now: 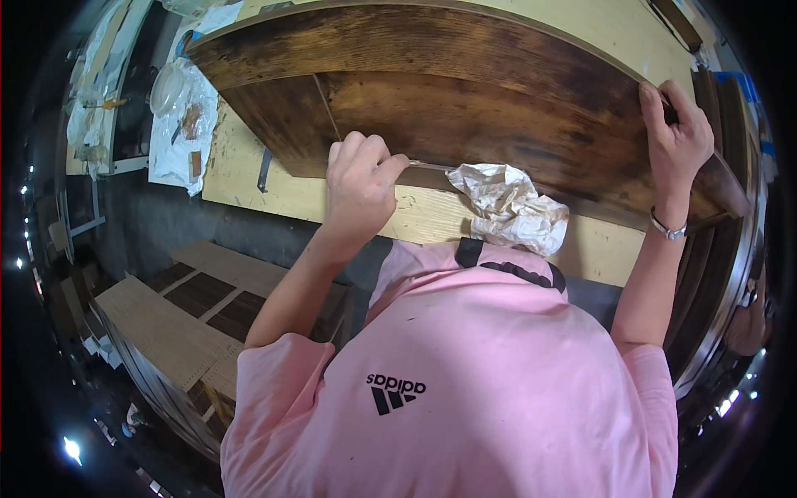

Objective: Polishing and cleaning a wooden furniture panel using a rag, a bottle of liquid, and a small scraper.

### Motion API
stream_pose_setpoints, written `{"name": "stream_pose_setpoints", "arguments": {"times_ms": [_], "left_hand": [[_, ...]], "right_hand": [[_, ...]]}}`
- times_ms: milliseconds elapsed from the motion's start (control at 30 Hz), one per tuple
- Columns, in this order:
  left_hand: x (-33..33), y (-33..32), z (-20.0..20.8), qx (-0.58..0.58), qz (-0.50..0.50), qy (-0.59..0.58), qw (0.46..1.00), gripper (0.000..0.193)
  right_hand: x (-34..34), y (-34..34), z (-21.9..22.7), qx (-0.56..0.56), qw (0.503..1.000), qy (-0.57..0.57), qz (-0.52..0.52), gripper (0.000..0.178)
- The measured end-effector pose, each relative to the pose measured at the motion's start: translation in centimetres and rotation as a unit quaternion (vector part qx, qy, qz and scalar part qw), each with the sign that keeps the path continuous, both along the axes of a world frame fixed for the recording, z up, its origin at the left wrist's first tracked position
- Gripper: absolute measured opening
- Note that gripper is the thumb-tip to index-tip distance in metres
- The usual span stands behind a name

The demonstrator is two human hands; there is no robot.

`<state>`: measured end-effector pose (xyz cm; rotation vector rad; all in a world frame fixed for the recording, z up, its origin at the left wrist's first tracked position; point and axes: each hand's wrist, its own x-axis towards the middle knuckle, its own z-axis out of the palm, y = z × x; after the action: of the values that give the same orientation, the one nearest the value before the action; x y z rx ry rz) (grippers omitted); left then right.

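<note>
A long dark-brown wooden panel [465, 104], stained in uneven patches with a raised board along its far side, lies across the bench. My left hand [361, 178] is closed at its near edge, left of the middle, fingers curled over the wood. A thin pale strip shows beside the thumb; I cannot tell whether it is part of the edge. My right hand [679, 137] pinches the panel's far edge near the right end, thumb on the facing side and fingertips partly hidden. Between the hands, a crumpled white cloth or paper [515, 207] with brown smudges rests at the bench's near edge.
The pale yellow bench [274, 187] runs beneath the panel. On its left are a clear plastic tub [168, 90] and stained white sheeting [170, 158]. Below left stands a stack of boards with cardboard [162, 328] on top. More dark boards [701, 274] stand at the right.
</note>
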<state>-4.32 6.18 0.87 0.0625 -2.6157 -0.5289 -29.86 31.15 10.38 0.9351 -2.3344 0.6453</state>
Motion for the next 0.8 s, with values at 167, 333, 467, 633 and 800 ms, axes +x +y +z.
{"name": "stream_pose_setpoints", "arguments": {"times_ms": [167,333,467,633,800], "left_hand": [[-0.8,1.4,-0.1,0.014,-0.012,0.016,1.0,0.012],[0.5,0.2,-0.3,-0.007,0.026,0.002,1.0,0.012],[-0.6,1.8,-0.1,0.001,0.006,-0.005,1.0,0.012],[-0.3,0.7,-0.2,-0.001,0.012,-0.003,1.0,0.011],[-0.2,1.7,-0.1,0.028,0.018,-0.003,0.999,0.012]], "right_hand": [[0.3,-0.3,0.3,0.012,1.0,-0.025,-0.01,0.039],[0.3,-0.3,0.3,0.0,1.0,0.004,0.009,0.039],[0.4,-0.2,0.4,0.013,1.0,-0.027,-0.006,0.038],[0.4,-0.3,0.0,-0.008,1.0,0.012,0.009,0.04],[0.4,-0.4,0.5,0.004,1.0,0.011,0.01,0.038]]}}
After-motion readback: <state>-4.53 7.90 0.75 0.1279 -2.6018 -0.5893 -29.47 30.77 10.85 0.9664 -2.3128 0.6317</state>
